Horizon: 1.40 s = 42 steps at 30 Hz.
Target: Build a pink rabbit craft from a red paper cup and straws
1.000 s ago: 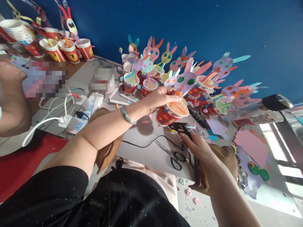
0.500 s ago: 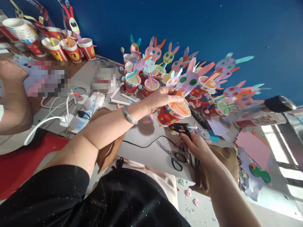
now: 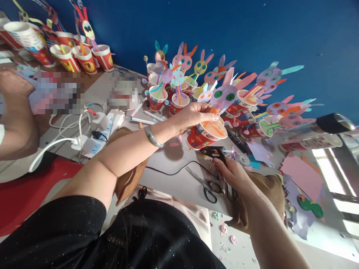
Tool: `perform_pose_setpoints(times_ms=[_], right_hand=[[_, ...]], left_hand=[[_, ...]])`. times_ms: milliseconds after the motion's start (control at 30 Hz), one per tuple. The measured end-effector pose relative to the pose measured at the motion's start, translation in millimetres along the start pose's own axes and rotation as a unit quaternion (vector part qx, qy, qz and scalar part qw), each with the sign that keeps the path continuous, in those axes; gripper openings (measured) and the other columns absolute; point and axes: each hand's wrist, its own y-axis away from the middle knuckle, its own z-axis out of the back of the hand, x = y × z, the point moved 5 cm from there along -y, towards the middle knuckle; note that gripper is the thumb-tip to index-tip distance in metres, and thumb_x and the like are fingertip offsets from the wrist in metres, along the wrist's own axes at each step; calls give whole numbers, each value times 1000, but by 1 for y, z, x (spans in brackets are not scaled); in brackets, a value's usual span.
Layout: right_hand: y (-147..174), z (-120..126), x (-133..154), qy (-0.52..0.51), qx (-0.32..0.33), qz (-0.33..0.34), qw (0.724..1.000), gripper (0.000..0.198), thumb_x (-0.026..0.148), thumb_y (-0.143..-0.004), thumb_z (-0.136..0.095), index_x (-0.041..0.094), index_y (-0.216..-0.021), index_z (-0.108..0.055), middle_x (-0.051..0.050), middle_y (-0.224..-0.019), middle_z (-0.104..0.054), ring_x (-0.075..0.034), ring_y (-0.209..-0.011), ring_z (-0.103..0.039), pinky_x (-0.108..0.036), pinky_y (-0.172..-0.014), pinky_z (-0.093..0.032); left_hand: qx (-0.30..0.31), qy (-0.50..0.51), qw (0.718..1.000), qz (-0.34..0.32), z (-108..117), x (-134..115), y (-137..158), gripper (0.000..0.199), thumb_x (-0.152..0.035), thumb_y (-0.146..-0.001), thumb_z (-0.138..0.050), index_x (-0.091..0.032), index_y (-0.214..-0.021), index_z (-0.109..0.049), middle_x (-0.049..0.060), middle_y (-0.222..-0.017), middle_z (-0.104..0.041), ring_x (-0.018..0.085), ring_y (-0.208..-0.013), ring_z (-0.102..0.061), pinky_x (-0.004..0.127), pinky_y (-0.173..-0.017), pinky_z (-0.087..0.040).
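Note:
My left hand [image 3: 196, 116], with a bangle on its wrist, is closed at the rim of a red paper cup [image 3: 200, 139], its thumb and fingers pinching the orange paper strips there. The cup is tilted and raised above the table. A lilac paper rabbit head [image 3: 223, 98] with green eyes stands over those strips. Just below the cup, my right hand [image 3: 231, 172] grips a black glue gun [image 3: 213, 152], its nozzle end partly under the cup. Black-handled scissors [image 3: 206, 186] lie on the table beside my right hand.
Several finished rabbit cups [image 3: 179, 101] stand along the blue wall. A power strip [image 3: 103, 130] with white cables lies at left, near another person's arm [image 3: 17, 108]. A clear bottle [image 3: 305, 132] and pink paper [image 3: 301, 172] are at right. A black cord [image 3: 174, 173] crosses the table.
Almost nothing differs. The view has shifted very slightly, and both hands keep their hold on the cup and the glue gun.

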Motion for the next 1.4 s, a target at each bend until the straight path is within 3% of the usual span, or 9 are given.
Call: perform_pose_setpoints(times_ms=[333,533,700,1133,1400], right_hand=[[0,0,-2,12,-21,3,1000,55,77,-92,-41,30,-64,-46,-1,-46,-59,-21,-45,-57,-37,-51,-42],[0,0,0,19,-10,-9,1000,57,80,-90,-39,31,-63,-46,-2,-44,-59,-21,-42,-56,-37,-51,-42],[-1,0,-2,13,-15,-9,1000,58,83,-89,-39,32,-62,-46,-2,-42,-58,-22,-40,-55,-38,-49,-42],[0,-1,-7,4,-13,-14,1000,51,73,-93,-44,30,-66,-49,-3,-48,-59,-23,-47,-58,-37,-51,-44],[1,0,-7,16,-22,-22,999,49,71,-92,-45,31,-65,-43,-3,-47,-58,-23,-46,-57,-38,-52,-44]], left_hand=[[2,-2,1000,0,0,1,-1,8,-14,-83,-75,-13,-86,-68,5,-84,-75,16,-86,-72,37,-97,-56],[0,-2,1000,4,-1,1,1,7,-13,-84,-74,-13,-85,-67,5,-82,-75,15,-79,-72,37,-94,-57],[-1,-15,1000,4,0,1,1,8,-15,-84,-74,-12,-87,-68,8,-89,-76,18,-88,-74,41,-100,-56],[1,-14,1000,2,0,1,1,9,-16,-84,-75,-13,-87,-67,8,-89,-77,17,-89,-74,38,-98,-57],[4,-4,1000,-3,1,4,-3,10,-16,-83,-76,-13,-86,-67,6,-87,-76,16,-84,-72,38,-98,-56]])
